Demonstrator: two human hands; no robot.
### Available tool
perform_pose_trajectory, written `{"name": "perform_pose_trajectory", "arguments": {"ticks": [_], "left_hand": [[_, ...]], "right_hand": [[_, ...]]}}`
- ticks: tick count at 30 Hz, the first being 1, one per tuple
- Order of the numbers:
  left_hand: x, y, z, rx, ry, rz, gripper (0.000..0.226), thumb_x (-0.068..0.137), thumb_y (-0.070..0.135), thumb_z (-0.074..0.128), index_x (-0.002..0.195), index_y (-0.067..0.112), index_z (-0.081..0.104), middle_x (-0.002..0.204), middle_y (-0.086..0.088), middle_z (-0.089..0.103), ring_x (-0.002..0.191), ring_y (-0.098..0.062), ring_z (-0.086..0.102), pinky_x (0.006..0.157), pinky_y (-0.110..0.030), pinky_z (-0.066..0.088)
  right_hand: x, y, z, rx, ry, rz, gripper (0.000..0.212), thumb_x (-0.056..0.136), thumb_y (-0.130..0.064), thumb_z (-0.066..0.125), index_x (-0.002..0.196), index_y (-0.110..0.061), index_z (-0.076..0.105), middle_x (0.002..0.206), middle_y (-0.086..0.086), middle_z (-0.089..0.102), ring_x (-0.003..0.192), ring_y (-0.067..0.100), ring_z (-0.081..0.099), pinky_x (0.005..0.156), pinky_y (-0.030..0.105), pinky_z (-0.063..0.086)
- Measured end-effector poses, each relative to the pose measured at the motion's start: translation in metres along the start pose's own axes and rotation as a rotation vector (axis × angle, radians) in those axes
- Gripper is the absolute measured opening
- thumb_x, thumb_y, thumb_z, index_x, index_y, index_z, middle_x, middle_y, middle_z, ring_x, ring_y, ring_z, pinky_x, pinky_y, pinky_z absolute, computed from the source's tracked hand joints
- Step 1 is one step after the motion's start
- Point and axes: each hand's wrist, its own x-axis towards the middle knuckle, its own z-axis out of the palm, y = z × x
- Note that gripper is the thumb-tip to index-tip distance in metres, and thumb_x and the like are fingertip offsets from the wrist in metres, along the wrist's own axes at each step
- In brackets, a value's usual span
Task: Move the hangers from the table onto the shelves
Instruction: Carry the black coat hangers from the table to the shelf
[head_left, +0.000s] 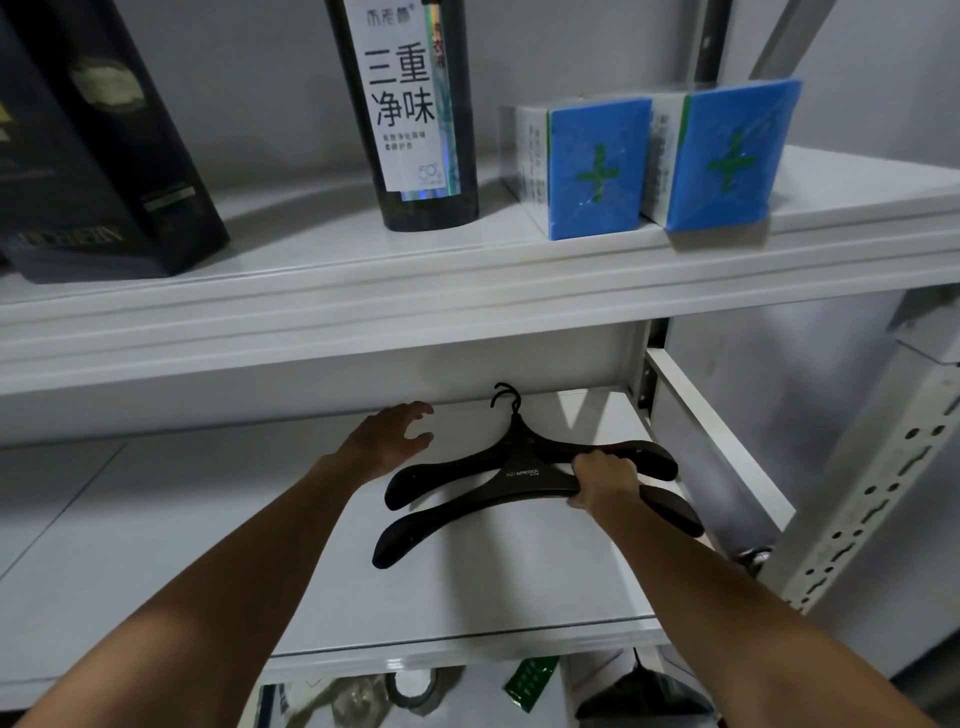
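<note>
Your right hand (605, 480) gripped two black hangers (519, 475) near their middle, set on the middle shelf (208, 519); release was not yet done. Your left hand (395, 434) hovered left of the hangers, fingers spread, holding nothing. The worktop was out of view, so any remainder is unknown. Above the hangers stood a dark bottle (415, 130) and blue boxes (597, 166), obstructing nothing.

Right grip (605, 480) clutches two stacked black hangers (519, 474) on the white shelf (182, 519), left grip (395, 436) loosely spread just beside them.
</note>
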Motion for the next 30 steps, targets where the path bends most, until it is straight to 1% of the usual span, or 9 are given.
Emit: {"name": "perform_pose_trajectory", "arguments": {"ticks": [6,10,12,15,18,22,24,26,30], "left_hand": [[-0.002,0.01,-0.006,0.095,-0.016,0.03,0.052,0.096,0.039,0.048,0.145,0.027,0.034,0.149,0.002,0.039,0.134,-0.021,0.04,0.111,-0.033,0.031],[-0.008,0.015,-0.011,0.082,-0.016,0.045,0.055,0.096,0.038,0.049,0.147,0.026,0.031,0.152,0.002,0.035,0.138,-0.02,0.036,0.113,-0.031,0.028],[-0.014,0.017,-0.013,0.079,-0.009,0.05,0.057,0.095,0.039,0.05,0.147,0.025,0.03,0.153,0.003,0.033,0.14,-0.018,0.033,0.114,-0.029,0.026],[-0.021,0.021,-0.016,0.098,-0.016,0.054,0.06,0.094,0.041,0.051,0.148,0.026,0.028,0.155,0.003,0.028,0.143,-0.016,0.028,0.117,-0.029,0.023],[-0.029,0.032,-0.022,0.133,-0.028,0.063,0.062,0.095,0.044,0.049,0.149,0.027,0.023,0.157,0.003,0.024,0.144,-0.016,0.025,0.118,-0.029,0.021],[-0.039,0.054,-0.033,0.171,-0.027,0.094,0.062,0.096,0.045,0.045,0.15,0.027,0.02,0.158,0.002,0.02,0.145,-0.016,0.021,0.119,-0.029,0.017],[-0.043,0.067,-0.04,0.18,-0.033,0.127,0.062,0.096,0.046,0.043,0.151,0.027,0.019,0.159,0.002,0.017,0.146,-0.017,0.019,0.12,-0.029,0.016],[-0.049,0.08,-0.047,0.178,-0.038,0.165,0.063,0.096,0.046,0.043,0.151,0.028,0.018,0.159,0.002,0.016,0.146,-0.017,0.019,0.12,-0.029,0.015],[-0.057,0.105,-0.061,0.17,-0.032,0.251,0.063,0.097,0.046,0.043,0.151,0.028,0.016,0.16,0.002,0.013,0.147,-0.017,0.016,0.121,-0.031,0.012]], "right_hand": [[-0.004,-0.004,0.0,-0.062,-0.023,-0.038,0.05,0.086,-0.039,0.068,0.126,-0.016,0.051,0.124,0.005,0.058,0.116,0.024,0.057,0.091,0.031,0.042],[-0.011,-0.005,-0.002,-0.063,-0.001,-0.044,0.047,0.086,-0.039,0.066,0.125,-0.016,0.052,0.122,0.005,0.06,0.113,0.024,0.059,0.087,0.031,0.042],[-0.017,-0.006,-0.005,-0.053,0.034,-0.041,0.046,0.088,-0.042,0.063,0.124,-0.016,0.053,0.12,0.005,0.062,0.111,0.024,0.06,0.084,0.031,0.042],[-0.027,-0.007,-0.013,0.029,0.107,-0.056,0.045,0.093,-0.044,0.054,0.127,-0.016,0.051,0.121,0.008,0.062,0.111,0.027,0.06,0.084,0.033,0.044],[-0.039,-0.008,-0.028,0.129,0.155,-0.112,0.051,0.096,-0.044,0.048,0.139,-0.018,0.039,0.126,0.011,0.055,0.113,0.031,0.058,0.083,0.036,0.046],[-0.06,-0.009,-0.056,0.204,0.228,-0.151,0.057,0.096,-0.044,0.047,0.147,-0.022,0.03,0.136,0.011,0.047,0.12,0.032,0.051,0.092,0.041,0.045],[-0.074,-0.007,-0.073,0.234,0.27,-0.162,0.058,0.096,-0.042,0.047,0.148,-0.023,0.029,0.142,0.008,0.044,0.124,0.03,0.048,0.096,0.04,0.043],[-0.086,-0.005,-0.089,0.263,0.276,-0.166,0.059,0.096,-0.041,0.048,0.149,-0.023,0.028,0.144,0.007,0.043,0.127,0.03,0.045,0.101,0.04,0.041],[-0.111,0.001,-0.117,0.225,0.306,-0.134,0.06,0.098,-0.04,0.047,0.15,-0.02,0.028,0.15,0.007,0.039,0.131,0.029,0.043,0.107,0.039,0.036]]}}
